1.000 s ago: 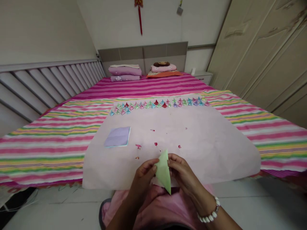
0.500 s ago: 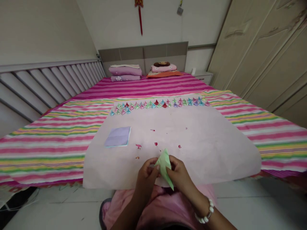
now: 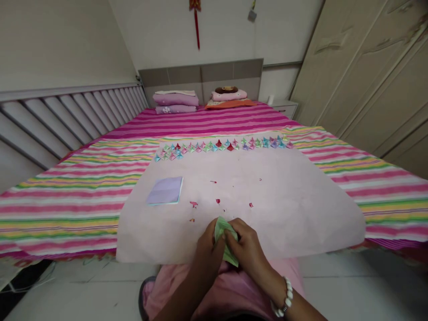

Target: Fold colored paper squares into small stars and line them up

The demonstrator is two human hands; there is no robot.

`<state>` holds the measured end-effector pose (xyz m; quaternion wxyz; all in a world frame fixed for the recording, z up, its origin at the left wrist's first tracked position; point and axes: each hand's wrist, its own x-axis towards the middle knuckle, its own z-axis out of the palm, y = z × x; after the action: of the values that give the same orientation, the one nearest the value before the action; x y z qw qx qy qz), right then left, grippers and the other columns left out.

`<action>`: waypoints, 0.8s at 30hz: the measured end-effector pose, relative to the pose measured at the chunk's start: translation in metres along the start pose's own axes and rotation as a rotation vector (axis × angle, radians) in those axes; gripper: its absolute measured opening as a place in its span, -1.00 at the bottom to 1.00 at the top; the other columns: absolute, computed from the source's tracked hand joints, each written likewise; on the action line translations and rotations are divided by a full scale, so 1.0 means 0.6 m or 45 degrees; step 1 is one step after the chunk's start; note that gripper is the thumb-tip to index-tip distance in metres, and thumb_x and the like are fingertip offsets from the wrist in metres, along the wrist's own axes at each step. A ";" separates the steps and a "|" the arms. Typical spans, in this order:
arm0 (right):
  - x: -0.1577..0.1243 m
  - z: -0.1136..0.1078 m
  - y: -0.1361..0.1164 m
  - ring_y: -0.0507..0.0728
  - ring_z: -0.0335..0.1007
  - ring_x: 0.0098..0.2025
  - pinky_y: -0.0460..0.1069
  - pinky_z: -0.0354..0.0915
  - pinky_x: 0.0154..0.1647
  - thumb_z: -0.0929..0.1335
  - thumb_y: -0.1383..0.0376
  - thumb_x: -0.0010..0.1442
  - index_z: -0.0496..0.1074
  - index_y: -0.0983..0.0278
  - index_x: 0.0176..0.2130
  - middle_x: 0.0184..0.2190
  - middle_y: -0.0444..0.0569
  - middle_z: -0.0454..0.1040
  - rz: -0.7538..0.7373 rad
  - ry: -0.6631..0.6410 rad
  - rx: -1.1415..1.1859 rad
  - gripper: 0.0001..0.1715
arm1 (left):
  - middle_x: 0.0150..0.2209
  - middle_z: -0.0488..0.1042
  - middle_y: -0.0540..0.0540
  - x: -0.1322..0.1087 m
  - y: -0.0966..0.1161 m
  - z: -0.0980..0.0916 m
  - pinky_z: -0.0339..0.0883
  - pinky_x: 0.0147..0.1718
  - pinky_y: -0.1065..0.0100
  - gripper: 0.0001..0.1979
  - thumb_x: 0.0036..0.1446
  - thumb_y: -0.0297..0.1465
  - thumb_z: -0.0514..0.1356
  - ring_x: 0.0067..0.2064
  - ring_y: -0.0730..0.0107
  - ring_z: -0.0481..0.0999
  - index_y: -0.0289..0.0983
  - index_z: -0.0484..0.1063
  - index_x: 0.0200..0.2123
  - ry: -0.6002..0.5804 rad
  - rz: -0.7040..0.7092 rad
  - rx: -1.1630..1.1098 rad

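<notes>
A partly folded sheet of light green origami paper (image 3: pixel 222 226) is held between both hands, just past the near edge of the bed. My left hand (image 3: pixel 209 245) grips its left side, thumb pressed on the front. On the other side my right hand (image 3: pixel 246 240) pinches it, the thumb bent over the middle. Fingers cover much of the paper, so its exact folds are hidden. Beyond, a stack of square paper (image 3: pixel 165 191), lavender on top, lies to the left. Rows of small folded paper pieces (image 3: pixel 207 146) in several colours line the far side.
A large pale sheet (image 3: pixel 287 200) covers the near part of the striped bedspread (image 3: pixel 384 191). Small red scraps (image 3: pixel 218 201) are scattered over it. Folded bedding (image 3: pixel 175 99) and a pillow pile (image 3: pixel 229 96) stand by the headboard. A wardrobe (image 3: pixel 377 67) stands right.
The green paper has gone from an upright pointed shape to a more bunched, tilted one. Both thumbs have come together over its middle, and the hands are closer to each other.
</notes>
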<state>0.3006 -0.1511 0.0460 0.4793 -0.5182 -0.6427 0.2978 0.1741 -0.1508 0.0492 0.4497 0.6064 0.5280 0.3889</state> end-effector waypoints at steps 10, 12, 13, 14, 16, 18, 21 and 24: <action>0.006 0.000 0.031 0.13 0.39 -0.33 -0.02 0.27 -0.32 0.27 0.46 -0.12 0.52 0.25 -0.41 -0.40 -0.05 0.47 0.216 0.043 0.453 -0.71 | -0.06 0.52 -0.12 0.014 -0.011 -0.015 0.25 0.03 0.21 -0.54 -0.10 -0.57 0.02 0.01 0.23 0.44 -0.30 0.46 -0.10 -0.025 -0.111 -0.218; 0.007 -0.002 0.032 0.10 0.37 -0.40 -0.05 0.24 -0.40 0.29 0.44 -0.15 0.52 0.26 -0.44 -0.43 -0.06 0.46 0.326 0.029 0.572 -0.75 | -0.16 0.57 -0.09 0.018 -0.006 -0.019 0.33 -0.08 0.25 -0.57 -0.15 -0.57 0.03 -0.09 0.23 0.49 -0.29 0.51 -0.18 -0.063 -0.186 -0.314; 0.008 -0.004 0.031 0.08 0.35 -0.43 -0.06 0.22 -0.43 0.30 0.44 -0.17 0.52 0.27 -0.45 -0.44 -0.07 0.46 0.374 0.016 0.630 -0.76 | -0.21 0.58 -0.08 0.019 -0.004 -0.021 0.35 -0.14 0.27 -0.57 -0.17 -0.57 0.04 -0.15 0.25 0.51 -0.29 0.52 -0.20 -0.079 -0.238 -0.360; 0.008 -0.006 0.030 0.06 0.33 -0.46 -0.07 0.20 -0.46 0.31 0.44 -0.17 0.52 0.27 -0.46 -0.45 -0.09 0.46 0.414 0.004 0.681 -0.77 | -0.26 0.59 -0.06 0.019 -0.002 -0.023 0.36 -0.20 0.30 -0.58 -0.18 -0.58 0.05 -0.20 0.27 0.52 -0.29 0.53 -0.22 -0.089 -0.296 -0.405; 0.008 -0.010 0.025 0.04 0.30 -0.49 -0.08 0.18 -0.47 0.34 0.41 -0.15 0.51 0.28 -0.44 -0.48 -0.10 0.46 0.478 -0.021 0.766 -0.82 | -0.34 0.60 -0.06 0.019 0.001 -0.026 0.36 -0.28 0.35 -0.63 -0.15 -0.56 0.09 -0.30 0.32 0.53 -0.31 0.54 -0.24 -0.109 -0.405 -0.531; 0.008 -0.015 0.021 0.04 0.30 -0.48 -0.08 0.18 -0.45 0.37 0.35 -0.08 0.51 0.28 -0.40 -0.49 -0.11 0.46 0.521 -0.065 0.838 -0.86 | -0.37 0.60 -0.09 0.018 0.005 -0.029 0.36 -0.31 0.37 -0.74 -0.06 -0.50 0.14 -0.34 0.34 0.53 -0.33 0.55 -0.27 -0.156 -0.457 -0.719; 0.007 -0.021 0.020 0.07 0.32 -0.40 -0.05 0.22 -0.33 0.38 0.27 0.03 0.51 0.28 -0.30 -0.45 -0.08 0.47 0.494 -0.146 0.983 -0.82 | -0.28 0.59 -0.17 0.018 0.011 -0.031 0.37 -0.21 0.34 -0.79 0.04 -0.40 0.17 -0.23 0.28 0.54 -0.37 0.54 -0.28 -0.236 -0.466 -1.041; 0.007 -0.024 0.025 0.07 0.32 -0.38 -0.05 0.22 -0.31 0.43 0.25 0.00 0.48 0.26 -0.21 -0.43 -0.10 0.46 0.459 -0.206 1.068 -0.72 | -0.10 0.54 -0.19 0.018 0.018 -0.034 0.32 -0.05 0.27 -0.73 0.12 -0.32 0.15 -0.09 0.24 0.51 -0.35 0.51 -0.18 -0.234 -0.538 -1.262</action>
<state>0.3193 -0.1444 0.0393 0.5363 -0.3580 -0.4017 0.6502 0.1597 -0.1381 0.0655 0.7943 0.2339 0.3503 0.4377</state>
